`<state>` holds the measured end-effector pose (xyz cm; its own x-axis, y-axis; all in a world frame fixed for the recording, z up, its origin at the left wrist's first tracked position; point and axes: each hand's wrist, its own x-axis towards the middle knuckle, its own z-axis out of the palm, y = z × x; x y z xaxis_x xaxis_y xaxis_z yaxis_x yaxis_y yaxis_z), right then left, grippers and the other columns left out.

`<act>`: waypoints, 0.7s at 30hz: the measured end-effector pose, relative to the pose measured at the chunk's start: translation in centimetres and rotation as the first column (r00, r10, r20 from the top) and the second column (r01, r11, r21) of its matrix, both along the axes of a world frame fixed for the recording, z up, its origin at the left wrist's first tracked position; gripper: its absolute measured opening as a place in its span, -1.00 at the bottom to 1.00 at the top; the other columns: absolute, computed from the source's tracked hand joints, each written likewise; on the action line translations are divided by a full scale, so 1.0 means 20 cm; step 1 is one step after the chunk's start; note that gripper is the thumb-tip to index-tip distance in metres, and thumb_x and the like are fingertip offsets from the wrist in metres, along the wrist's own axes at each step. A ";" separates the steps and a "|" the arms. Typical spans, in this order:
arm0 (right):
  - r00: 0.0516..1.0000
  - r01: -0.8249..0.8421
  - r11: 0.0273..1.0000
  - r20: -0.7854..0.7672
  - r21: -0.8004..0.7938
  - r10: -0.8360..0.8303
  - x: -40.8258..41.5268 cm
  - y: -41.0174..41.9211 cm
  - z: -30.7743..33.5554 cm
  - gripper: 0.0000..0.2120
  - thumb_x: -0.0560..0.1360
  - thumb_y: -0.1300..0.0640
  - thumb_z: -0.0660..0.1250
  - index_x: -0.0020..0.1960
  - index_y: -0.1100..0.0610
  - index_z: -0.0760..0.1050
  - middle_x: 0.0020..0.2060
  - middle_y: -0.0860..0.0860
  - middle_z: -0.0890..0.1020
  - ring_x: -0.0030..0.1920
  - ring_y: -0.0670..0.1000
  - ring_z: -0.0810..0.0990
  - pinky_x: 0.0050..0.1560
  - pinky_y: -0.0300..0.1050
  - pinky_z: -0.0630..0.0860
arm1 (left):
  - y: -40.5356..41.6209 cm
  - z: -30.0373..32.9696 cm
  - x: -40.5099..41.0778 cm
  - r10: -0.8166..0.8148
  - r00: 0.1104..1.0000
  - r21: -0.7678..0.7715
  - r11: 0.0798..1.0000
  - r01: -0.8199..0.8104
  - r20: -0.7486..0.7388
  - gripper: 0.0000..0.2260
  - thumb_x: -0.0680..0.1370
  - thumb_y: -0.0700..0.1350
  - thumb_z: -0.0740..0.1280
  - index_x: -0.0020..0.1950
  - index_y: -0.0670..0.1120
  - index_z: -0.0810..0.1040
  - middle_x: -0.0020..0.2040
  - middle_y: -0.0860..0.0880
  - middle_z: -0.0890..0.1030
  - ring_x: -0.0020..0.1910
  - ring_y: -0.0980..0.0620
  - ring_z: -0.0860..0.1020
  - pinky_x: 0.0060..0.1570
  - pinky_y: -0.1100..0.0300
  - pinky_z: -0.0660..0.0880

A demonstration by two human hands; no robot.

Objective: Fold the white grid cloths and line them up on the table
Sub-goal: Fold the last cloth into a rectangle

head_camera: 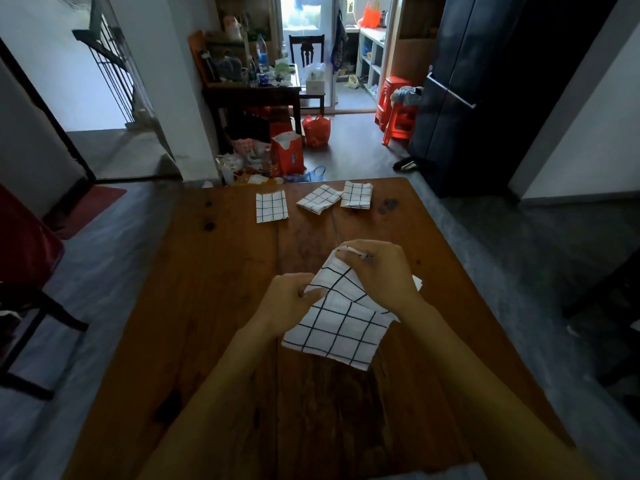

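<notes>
Both hands hold one white grid cloth [341,327] up over the middle of the table [214,306], a bit toward the near edge. The left hand [287,303] pinches the cloth's left edge w/ curled fingers. The right hand [379,271] is curled tight round the top corner, higher up and further from the person. The cloth hangs between them, partly doubled over; the low part droops toward the table, can't tell if it touches.

Three more cloths lie along the far edge, already folded small. The left folded cloth [272,206] sits flat and straight, apart from the others. The middle folded cloth [318,199] is turned at a slant, and its corner touches or nearly touches the right folded cloth [356,195], near the far right corner.

Step now, I think: folding cloth no. 4, approx. halfway through the fold. So the job looks mostly done.

Next move prob. needs: bring the two held edges together so the lines match, lay it flat, press the fold, then put it in the row. The slanted middle one may need straightening too.
</notes>
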<state>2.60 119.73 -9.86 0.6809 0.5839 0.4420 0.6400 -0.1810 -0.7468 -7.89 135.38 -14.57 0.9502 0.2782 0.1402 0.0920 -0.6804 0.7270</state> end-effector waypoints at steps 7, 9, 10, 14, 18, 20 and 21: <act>0.996 0.086 0.991 0.005 -0.099 -0.086 -0.05 0.15 0.01 -0.90 0.51 0.13 0.40 -0.01 0.05 0.68 -0.10 -0.12 0.70 -0.10 -0.15 0.63 -0.07 -0.21 0.55 | 0.14 -0.05 -0.04 0.009 0.999 -0.152 0.988 -0.003 0.036 -0.87 0.58 -0.06 0.29 -0.06 0.00 0.63 -0.18 0.11 0.64 -0.22 0.22 0.58 -0.24 0.23 0.54; 0.994 0.084 0.989 -0.061 -0.118 -0.092 -0.08 0.17 0.04 -0.91 0.49 0.12 0.42 -0.02 0.04 0.67 -0.11 -0.14 0.69 -0.10 -0.17 0.63 -0.07 -0.22 0.56 | 0.18 -0.05 -0.04 0.086 0.995 -0.265 0.962 -0.069 0.051 -0.85 0.58 -0.12 0.28 0.05 -0.03 0.63 -0.07 0.09 0.65 -0.11 0.16 0.61 -0.18 0.21 0.58; 0.990 0.059 0.989 -0.118 -0.134 -0.075 -0.10 0.18 0.05 -0.91 0.48 0.10 0.43 -0.03 0.03 0.67 -0.11 -0.15 0.69 -0.10 -0.18 0.63 -0.05 -0.22 0.58 | 0.20 -0.04 -0.04 0.128 0.991 -0.311 0.944 -0.107 0.048 -0.84 0.58 -0.15 0.27 0.08 -0.04 0.62 -0.03 0.06 0.65 -0.08 0.13 0.61 -0.17 0.23 0.57; 0.974 -0.134 0.949 -0.216 -0.285 0.072 -0.18 0.15 0.09 -0.76 0.49 -0.15 0.32 -0.07 -0.03 0.66 -0.15 -0.14 0.69 -0.12 -0.19 0.63 -0.03 -0.21 0.59 | 0.26 0.01 -0.01 0.224 0.974 -0.378 0.906 -0.192 0.043 -0.79 0.57 -0.29 0.25 0.06 -0.07 0.62 0.05 0.00 0.62 0.01 0.01 0.58 -0.13 0.20 0.57; 0.959 -0.138 0.933 -0.279 -0.334 0.042 -0.19 0.14 0.09 -0.54 0.50 -0.33 0.04 -0.20 -0.10 0.60 -0.20 -0.10 0.69 -0.19 -0.21 0.63 -0.10 -0.31 0.47 | 0.29 0.07 0.01 0.189 0.980 -0.317 0.935 -0.160 0.063 -0.61 0.52 -0.42 0.18 -0.03 0.04 0.62 0.08 0.01 0.62 -0.11 -0.04 0.60 -0.16 0.06 0.62; 0.987 -0.063 0.943 -0.160 -0.327 0.011 -0.16 0.13 0.09 -0.63 0.55 -0.25 0.12 -0.23 -0.10 0.58 -0.23 -0.10 0.67 -0.23 -0.19 0.61 -0.15 -0.25 0.48 | 0.28 0.12 0.01 0.117 0.990 -0.224 0.970 -0.097 0.078 -0.58 0.49 -0.47 0.17 -0.04 0.02 0.62 0.10 0.05 0.60 -0.22 0.16 0.55 -0.29 0.41 0.50; 0.995 -0.023 0.949 -0.099 -0.314 -0.009 -0.14 0.13 0.08 -0.70 0.57 -0.17 0.20 -0.17 -0.06 0.61 -0.21 -0.11 0.67 -0.21 -0.17 0.60 -0.15 -0.21 0.52 | 0.26 0.15 0.01 0.081 0.993 -0.175 0.982 -0.066 0.080 -0.58 0.48 -0.48 0.18 -0.04 0.00 0.63 0.08 0.06 0.59 -0.25 0.25 0.52 -0.34 0.49 0.43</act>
